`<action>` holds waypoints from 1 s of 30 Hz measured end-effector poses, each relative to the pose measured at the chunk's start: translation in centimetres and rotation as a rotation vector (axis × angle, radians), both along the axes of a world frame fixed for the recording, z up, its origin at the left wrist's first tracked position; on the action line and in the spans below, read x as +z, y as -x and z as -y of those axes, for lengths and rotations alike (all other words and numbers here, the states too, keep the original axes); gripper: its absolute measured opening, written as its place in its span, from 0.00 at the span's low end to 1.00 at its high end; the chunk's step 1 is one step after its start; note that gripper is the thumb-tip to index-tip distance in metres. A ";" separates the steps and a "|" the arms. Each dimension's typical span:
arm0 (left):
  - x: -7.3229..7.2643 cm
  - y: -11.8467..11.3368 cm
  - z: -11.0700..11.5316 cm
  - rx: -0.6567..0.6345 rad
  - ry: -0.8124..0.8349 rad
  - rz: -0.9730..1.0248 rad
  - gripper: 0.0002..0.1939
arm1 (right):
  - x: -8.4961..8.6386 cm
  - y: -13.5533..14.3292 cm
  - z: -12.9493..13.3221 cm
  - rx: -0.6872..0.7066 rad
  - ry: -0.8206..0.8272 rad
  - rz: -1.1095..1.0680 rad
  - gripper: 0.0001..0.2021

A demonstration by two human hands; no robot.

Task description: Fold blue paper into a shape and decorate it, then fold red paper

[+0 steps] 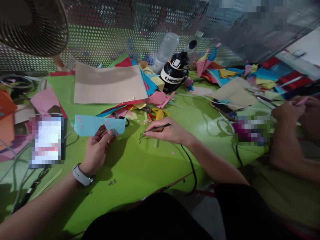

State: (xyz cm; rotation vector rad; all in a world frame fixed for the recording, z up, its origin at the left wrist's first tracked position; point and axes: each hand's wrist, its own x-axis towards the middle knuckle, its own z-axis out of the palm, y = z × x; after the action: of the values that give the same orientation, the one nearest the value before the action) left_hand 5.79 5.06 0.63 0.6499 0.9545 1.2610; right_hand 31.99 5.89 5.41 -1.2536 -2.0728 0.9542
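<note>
A light blue paper piece [87, 126] with a notch in its lower edge and small pink dots on it is pinched in my left hand [98, 150], raised over the green table. Thin metal tweezers [160, 127] are held in my right hand [170, 131], their tips pointing left, low over the table. Tiny pale and pink paper bits [144, 122] lie just beyond those tips. Behind my right hand are yellow-handled scissors [158, 113]. Whether the tweezers grip a bit is too small to tell.
Stacked coloured paper [110, 83], a black bottle [175, 71] and a clear bottle [167, 50] stand behind. A fan [32, 26] is at upper left, a lit screen [47, 141] at left. Another person's hands [291, 108] are at right. Cables cross the green table [140, 176].
</note>
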 end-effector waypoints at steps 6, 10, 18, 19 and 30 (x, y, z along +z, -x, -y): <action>0.2 0.0 -0.1 -0.013 0.000 -0.029 0.18 | -1.5 -0.7 0.0 -0.224 -0.278 -0.050 0.07; 0.1 -0.1 -0.1 -0.014 -0.010 -0.021 0.18 | -3.0 -0.9 0.1 -0.239 -0.425 -0.018 0.06; 0.3 -0.2 -0.1 0.000 0.017 -0.003 0.17 | -3.7 -1.0 -0.3 -0.229 -0.318 -0.027 0.07; 0.4 -0.2 -0.1 0.003 0.021 -0.002 0.17 | -3.6 -1.1 -0.4 -0.236 -0.294 -0.037 0.07; 0.0 -0.2 -0.2 -0.002 0.009 -0.025 0.16 | -3.5 -1.3 -0.8 -0.293 -0.154 -0.099 0.08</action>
State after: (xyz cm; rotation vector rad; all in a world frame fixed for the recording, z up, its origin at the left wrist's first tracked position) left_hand 5.97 5.21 0.66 0.6605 0.9789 1.2489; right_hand 33.32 6.70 1.96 -1.3523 -1.7884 0.6956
